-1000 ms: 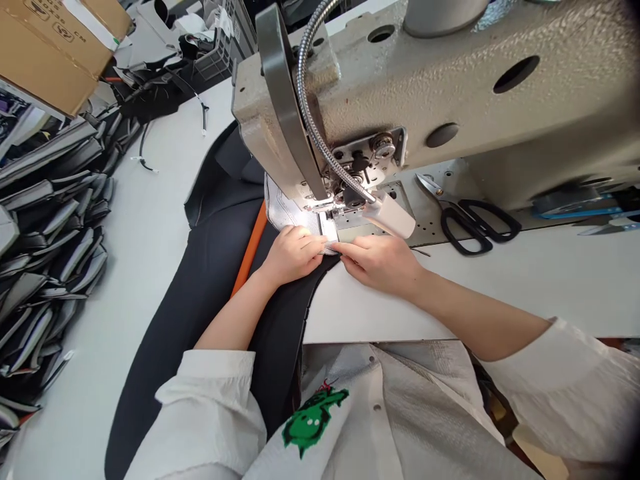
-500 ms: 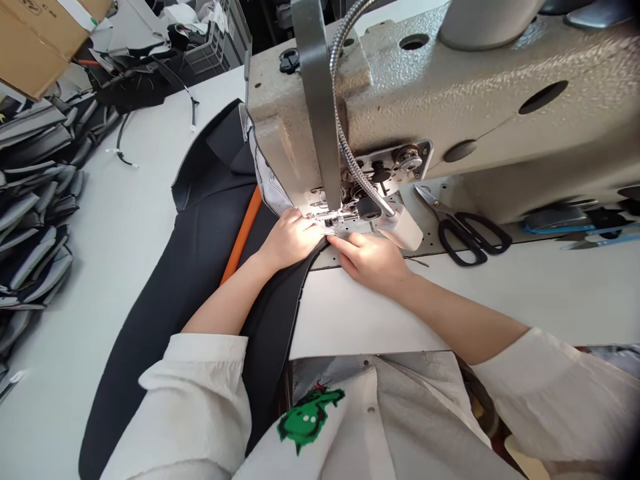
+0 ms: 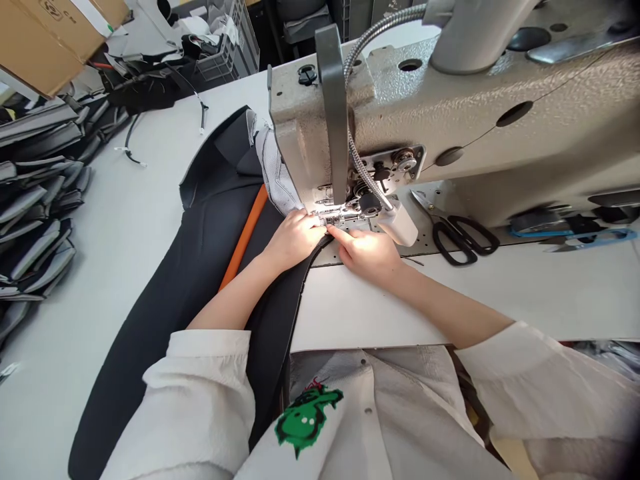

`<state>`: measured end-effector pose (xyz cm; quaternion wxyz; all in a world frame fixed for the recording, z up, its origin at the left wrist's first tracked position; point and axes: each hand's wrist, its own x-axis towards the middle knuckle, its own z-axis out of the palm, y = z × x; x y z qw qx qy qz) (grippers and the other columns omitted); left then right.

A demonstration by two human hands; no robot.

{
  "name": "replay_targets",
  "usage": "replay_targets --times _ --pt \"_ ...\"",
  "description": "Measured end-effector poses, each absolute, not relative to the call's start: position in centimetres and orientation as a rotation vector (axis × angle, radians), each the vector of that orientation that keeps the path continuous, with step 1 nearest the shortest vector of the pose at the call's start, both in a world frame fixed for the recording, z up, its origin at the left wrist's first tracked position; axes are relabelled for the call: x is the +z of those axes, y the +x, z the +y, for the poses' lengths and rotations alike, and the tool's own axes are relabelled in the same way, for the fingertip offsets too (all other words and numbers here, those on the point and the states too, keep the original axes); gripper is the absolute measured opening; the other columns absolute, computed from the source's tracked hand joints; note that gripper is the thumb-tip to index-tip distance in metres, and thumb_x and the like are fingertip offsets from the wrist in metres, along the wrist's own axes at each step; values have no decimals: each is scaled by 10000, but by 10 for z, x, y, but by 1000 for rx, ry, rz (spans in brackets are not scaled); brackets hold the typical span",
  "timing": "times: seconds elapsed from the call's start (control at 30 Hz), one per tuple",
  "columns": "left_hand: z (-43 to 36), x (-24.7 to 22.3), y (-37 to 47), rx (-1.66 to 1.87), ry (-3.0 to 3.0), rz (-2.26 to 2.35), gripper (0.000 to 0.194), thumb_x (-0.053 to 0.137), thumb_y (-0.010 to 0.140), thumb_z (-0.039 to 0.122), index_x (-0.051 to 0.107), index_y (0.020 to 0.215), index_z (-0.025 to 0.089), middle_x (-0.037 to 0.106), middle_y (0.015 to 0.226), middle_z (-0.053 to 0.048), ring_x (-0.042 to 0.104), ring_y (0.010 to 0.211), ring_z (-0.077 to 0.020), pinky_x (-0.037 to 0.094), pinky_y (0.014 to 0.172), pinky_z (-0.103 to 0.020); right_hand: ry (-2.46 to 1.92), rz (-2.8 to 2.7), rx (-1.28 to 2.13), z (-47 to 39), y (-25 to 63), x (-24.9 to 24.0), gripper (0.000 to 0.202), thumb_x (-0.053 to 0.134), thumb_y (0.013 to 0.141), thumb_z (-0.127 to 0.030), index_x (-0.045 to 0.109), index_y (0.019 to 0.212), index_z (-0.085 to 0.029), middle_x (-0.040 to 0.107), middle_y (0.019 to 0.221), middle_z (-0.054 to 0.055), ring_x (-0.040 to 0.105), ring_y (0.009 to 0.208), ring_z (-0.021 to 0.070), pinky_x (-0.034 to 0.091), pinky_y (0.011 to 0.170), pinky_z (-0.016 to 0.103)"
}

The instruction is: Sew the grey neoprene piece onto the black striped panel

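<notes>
A large black fabric piece (image 3: 170, 293) with an orange strip (image 3: 245, 233) and a grey mesh part (image 3: 274, 163) lies under the head of a sewing machine (image 3: 395, 100). My left hand (image 3: 294, 240) is closed on this fabric just left of the lit presser foot (image 3: 333, 217). Close by on the right, my right hand (image 3: 370, 257) has its index finger stretched to the fabric's edge, the other fingers curled under. Its fingertips meet the cloth in front of the needle area. The hands hide the exact grip and the seam.
Black-handled scissors (image 3: 457, 233) lie on the machine bed to the right, with a blue-handled tool (image 3: 600, 235) beyond. Stacks of black and grey cut pieces (image 3: 35, 227) line the left side. A cardboard box (image 3: 55, 40) and a grey crate (image 3: 230, 57) stand at the back.
The camera view has shifted slightly, so the machine and table sit a little differently in frame. Both hands stay at the presser foot, the right fingertip slightly closer to the left hand.
</notes>
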<state>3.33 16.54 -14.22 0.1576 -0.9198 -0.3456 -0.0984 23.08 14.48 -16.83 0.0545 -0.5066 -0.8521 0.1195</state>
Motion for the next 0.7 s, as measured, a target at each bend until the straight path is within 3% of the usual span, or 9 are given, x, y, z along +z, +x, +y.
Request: replay_targets --times 0.27,0.7 --pt "164 -146 31 -279 -2644 -1037 280 449 953 226 678 810 154 599 810 -54 505 819 -195 375 790 -329 -1342 -2557 127 143 233 -182 483 376 924 -202 531 1379 -249 628 839 53 516 792 179 239 590 323" --pt "170 -146 33 -261 -2586 -1039 232 494 914 197 662 763 147 623 789 -46 541 802 -215 381 761 -352 -1401 -2520 314 147 229 -179 493 416 878 -192 544 1354 -216 672 901 35 574 818 181 254 558 308"
